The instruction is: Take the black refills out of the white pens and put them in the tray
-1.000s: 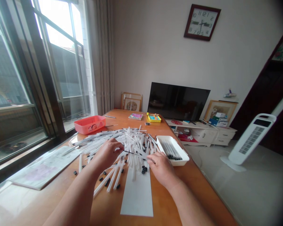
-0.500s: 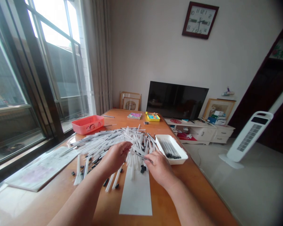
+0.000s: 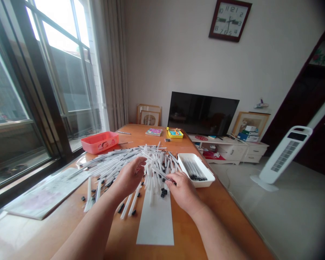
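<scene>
My right hand pinches a clear white pen barrel that points left over the pile. My left hand hovers over the middle of the pile with its fingers curled together. What those fingers hold, if anything, is hidden. Beneath and beyond both hands spreads a heap of white pen barrels. Black pen caps lie by my right hand, at the top of a white paper strip. To the right, a white tray holds a row of pens with black ends.
A pink-red plastic box stands left beyond the heap. A booklet and a yellow box lie at the table's far end. A flat printed sheet covers the left side. The table's right edge runs past the tray; a tower fan stands beyond.
My left hand has drawn slightly left, away from my right hand. The barrel in my right hand now shows whiter and reaches further up and left. The view has shifted slightly.
</scene>
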A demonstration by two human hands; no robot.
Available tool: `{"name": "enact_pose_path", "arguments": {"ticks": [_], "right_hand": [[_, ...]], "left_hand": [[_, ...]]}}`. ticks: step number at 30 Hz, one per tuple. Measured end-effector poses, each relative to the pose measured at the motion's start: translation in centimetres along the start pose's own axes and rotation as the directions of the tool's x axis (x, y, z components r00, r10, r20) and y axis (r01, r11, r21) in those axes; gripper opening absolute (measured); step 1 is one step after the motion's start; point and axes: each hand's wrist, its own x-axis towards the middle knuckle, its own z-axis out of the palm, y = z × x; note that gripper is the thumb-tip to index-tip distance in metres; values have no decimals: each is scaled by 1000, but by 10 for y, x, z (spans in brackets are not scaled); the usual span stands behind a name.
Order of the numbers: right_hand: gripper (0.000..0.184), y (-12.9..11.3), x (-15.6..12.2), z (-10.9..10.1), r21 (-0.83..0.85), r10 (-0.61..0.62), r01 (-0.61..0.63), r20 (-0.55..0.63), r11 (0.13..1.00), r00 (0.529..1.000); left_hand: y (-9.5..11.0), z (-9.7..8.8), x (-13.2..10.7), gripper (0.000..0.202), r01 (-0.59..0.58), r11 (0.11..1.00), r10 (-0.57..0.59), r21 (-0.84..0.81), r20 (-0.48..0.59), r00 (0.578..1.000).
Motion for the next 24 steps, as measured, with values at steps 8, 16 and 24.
{"name": "enact_pose_path", "arguments": {"ticks": [8,16,24], "right_hand": [[15,3,1,0,56,12,-11,-19,998,1000],[13,1,2,-3,63,16,-14,-29,998,999],[13,-1,1,-4,56,17,-15,-31,998,999]], "left_hand": [[0,-4,-3,22,-51,908,-35,415,198,980],[-9,6,-8,15,-22,816,-163,577,267,950],[-9,13,-7,13,-7,801,-178,598,250,952]]}}
